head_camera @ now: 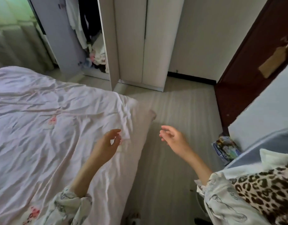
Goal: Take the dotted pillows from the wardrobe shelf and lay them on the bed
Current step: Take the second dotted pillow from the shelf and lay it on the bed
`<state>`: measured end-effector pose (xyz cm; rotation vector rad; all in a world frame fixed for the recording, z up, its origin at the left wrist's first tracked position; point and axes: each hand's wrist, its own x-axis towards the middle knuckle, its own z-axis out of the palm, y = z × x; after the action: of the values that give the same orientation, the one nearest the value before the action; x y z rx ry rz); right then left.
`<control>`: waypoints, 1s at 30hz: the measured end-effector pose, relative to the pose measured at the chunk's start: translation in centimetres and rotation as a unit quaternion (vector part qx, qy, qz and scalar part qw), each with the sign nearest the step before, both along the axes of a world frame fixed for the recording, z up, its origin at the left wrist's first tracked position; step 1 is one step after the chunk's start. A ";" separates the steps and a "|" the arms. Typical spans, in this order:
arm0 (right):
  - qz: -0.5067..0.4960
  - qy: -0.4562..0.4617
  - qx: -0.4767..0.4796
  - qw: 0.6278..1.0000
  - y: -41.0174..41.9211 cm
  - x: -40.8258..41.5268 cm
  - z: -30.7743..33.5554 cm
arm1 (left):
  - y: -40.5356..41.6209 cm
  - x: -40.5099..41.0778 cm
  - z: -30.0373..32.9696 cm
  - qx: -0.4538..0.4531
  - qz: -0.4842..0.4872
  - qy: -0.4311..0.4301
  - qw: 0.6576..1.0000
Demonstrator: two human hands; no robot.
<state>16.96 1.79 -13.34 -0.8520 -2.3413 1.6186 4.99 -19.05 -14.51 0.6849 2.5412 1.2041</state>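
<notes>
The bed point(42, 114) fills the left half, covered by a rumpled pale pink sheet with small flower prints. My left hand point(107, 145) hovers over the bed's right edge, fingers loosely curled and apart, holding nothing. Over the floor to the right of the bed, my right hand point(174, 140) is also empty with its fingers spread. The white wardrobe point(132, 43) stands at the back; its left door point(65, 34) is open, showing hanging clothes and a heap of folded laundry point(97, 57). No dotted pillow is visible.
A strip of pale wooden floor point(177, 111) runs between the bed and a dark brown door point(254, 62) at the right. A leopard-print cloth point(263, 192) and a colourful bag point(226, 148) sit at the right. Curtains point(14, 38) hang at the back left.
</notes>
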 end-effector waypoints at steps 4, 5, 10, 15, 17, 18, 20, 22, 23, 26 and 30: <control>-0.039 0.006 0.022 0.999 7.9 -4.7 1.8 | 8.1 -6.0 1.4 0.009 -0.030 0.006 0.999; -0.048 0.008 0.028 0.998 9.9 -5.7 2.0 | 10.1 -7.2 1.8 0.012 -0.043 0.011 0.999; -0.061 0.023 0.033 0.997 19.2 -10.9 2.0 | 19.6 -13.9 3.0 -0.006 -0.085 0.043 0.995; -0.035 0.025 0.033 0.999 28.9 -17.6 2.2 | 29.5 -20.3 3.1 -0.007 -0.078 0.071 0.994; -0.017 0.027 0.056 0.998 33.2 -20.2 3.0 | 33.5 -22.5 3.2 0.001 -0.056 0.072 0.996; -0.009 0.029 0.073 0.997 35.4 -21.4 3.6 | 35.4 -23.5 3.4 0.008 -0.045 0.069 0.997; 0.011 0.030 0.114 0.993 39.5 -23.9 4.8 | 38.9 -25.4 3.8 0.019 -0.028 0.061 0.998; 0.029 0.027 0.143 0.989 42.3 -26.1 5.8 | 41.3 -26.8 4.3 0.022 -0.024 0.065 0.997; 0.040 0.028 0.150 0.988 43.9 -27.8 6.3 | 42.6 -28.0 4.5 0.024 -0.018 0.070 0.997; 0.073 0.033 0.154 0.985 47.5 -33.2 6.9 | 45.6 -32.1 5.1 0.021 0.010 0.070 0.997; 0.111 0.043 0.139 0.983 50.9 -41.2 6.2 | 48.7 -38.7 4.5 0.019 0.044 0.074 0.996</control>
<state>-24.23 52.69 -7.11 -0.4694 -2.5921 1.3224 -33.70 29.67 -9.97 0.7023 2.7009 1.2773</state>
